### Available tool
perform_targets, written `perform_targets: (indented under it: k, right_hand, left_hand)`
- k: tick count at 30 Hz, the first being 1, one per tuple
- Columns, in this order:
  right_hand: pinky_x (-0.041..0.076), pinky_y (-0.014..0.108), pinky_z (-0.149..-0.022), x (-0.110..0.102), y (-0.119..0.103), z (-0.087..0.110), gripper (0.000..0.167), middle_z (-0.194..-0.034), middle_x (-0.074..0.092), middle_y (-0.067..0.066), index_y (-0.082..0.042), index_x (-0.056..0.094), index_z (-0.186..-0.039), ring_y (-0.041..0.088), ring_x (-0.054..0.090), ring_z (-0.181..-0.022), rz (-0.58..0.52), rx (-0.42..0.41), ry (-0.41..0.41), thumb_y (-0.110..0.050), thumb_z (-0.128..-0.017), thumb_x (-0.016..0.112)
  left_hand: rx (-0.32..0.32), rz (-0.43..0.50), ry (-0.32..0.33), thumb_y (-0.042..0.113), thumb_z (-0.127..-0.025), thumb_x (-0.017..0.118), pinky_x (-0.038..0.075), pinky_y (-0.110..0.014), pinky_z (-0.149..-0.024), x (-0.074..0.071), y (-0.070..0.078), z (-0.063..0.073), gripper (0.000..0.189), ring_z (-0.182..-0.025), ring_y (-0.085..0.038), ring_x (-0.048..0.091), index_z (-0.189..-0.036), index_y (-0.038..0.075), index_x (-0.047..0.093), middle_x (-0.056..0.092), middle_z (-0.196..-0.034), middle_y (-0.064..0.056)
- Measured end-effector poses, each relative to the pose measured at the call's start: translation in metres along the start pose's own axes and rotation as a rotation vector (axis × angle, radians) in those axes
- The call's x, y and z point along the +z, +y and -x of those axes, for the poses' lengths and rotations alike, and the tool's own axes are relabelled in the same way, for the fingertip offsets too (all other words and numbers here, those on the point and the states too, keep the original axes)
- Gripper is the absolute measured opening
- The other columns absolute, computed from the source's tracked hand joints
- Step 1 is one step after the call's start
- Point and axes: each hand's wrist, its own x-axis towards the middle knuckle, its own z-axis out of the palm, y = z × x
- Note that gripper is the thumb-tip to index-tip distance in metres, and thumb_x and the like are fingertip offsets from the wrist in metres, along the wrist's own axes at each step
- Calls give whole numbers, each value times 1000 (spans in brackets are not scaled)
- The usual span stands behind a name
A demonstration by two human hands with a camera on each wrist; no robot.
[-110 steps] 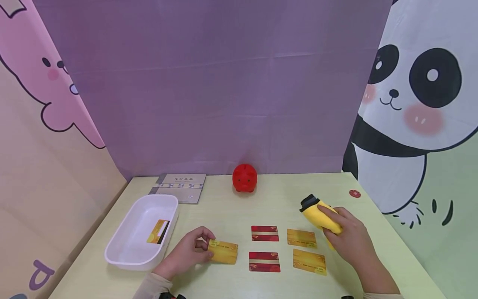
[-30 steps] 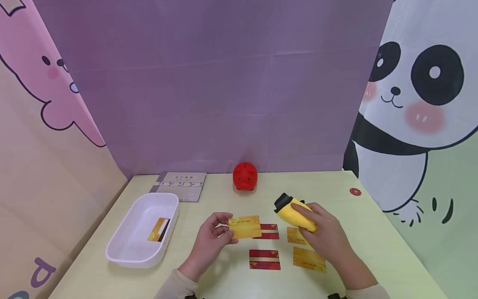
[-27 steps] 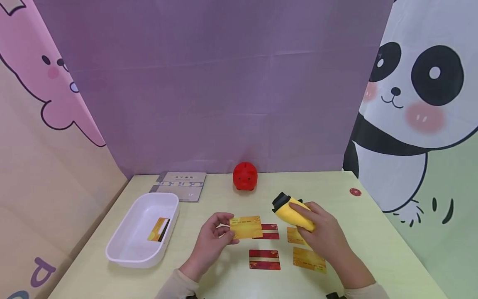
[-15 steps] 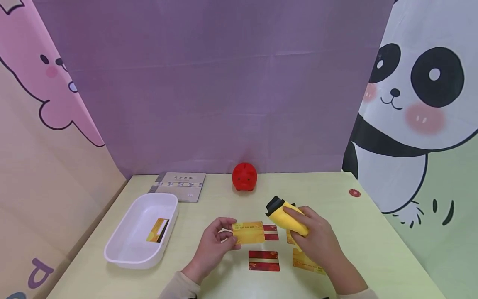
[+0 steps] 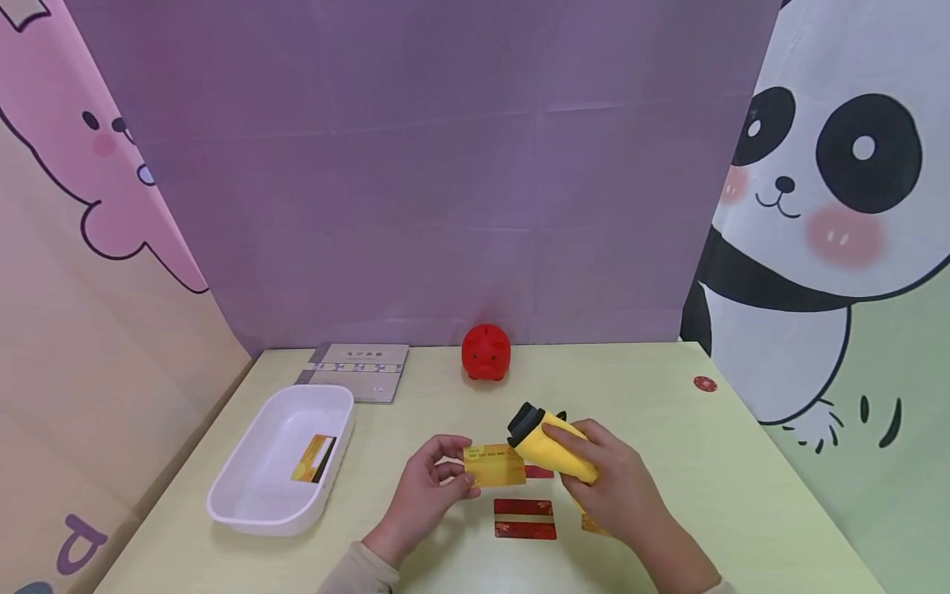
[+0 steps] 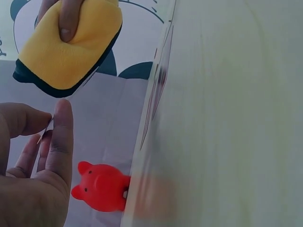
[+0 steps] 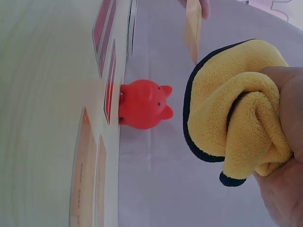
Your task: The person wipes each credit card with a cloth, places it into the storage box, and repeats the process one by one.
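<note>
The left hand [image 5: 426, 488] pinches a gold card [image 5: 495, 467] by one edge, above the table [image 5: 631, 371]; the right hand [image 5: 619, 487] grips the yellow cloth [image 5: 557, 450] beside it. A hard push from the cloth could bend or dislodge the card.

Person, both hands raised in front, near each other, not touching. Left hand [image 5: 423, 487]: angled inward from the left side, pale sleeve [image 5: 359, 572] reaching nearly to the wrist [image 5: 382, 540]. Thumb [image 6: 61, 142] fairly straight, forefinger [image 6: 26, 119] bent across to meet it, a fingertip pinch; other fingers curled behind. Right hand [image 5: 619, 487]: fuller grip, one finger [image 5: 567, 439] laid along the top, pointing toward the left hand. Right forearm [image 5: 671, 557] bare, slanting inward, only a sliver of cuff [image 5: 721, 587] showing.
</note>
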Motion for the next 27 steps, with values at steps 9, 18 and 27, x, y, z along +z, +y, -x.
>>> perform_targets:
  k: [9,18,27]
  right_hand:
    - [61,25,-73,7,-10,1,72,-112,62,-10,-32,74,-131,8,60,-86,9,-24,-61,1,-70,92]
    - [59,24,-72,13,-20,2,71,-111,61,-9,-34,74,-131,11,61,-87,44,-26,-164,-4,-69,93]
    - [58,25,-66,15,-25,1,70,-111,61,-2,-30,73,-132,13,61,-78,142,-113,-199,-8,-70,96]
  left_hand:
    - [41,18,-44,-10,-93,69,64,-45,-86,4,1,2,46,-104,-29,68,-135,5,57,57,-120,-19]
    - [38,54,-90,-7,-94,71,63,-46,-88,9,6,6,47,-105,-29,69,-137,6,57,55,-122,-18]
    - [51,82,-133,-8,-93,73,63,-48,-88,10,5,7,47,-102,-28,70,-136,6,59,56,-122,-18]
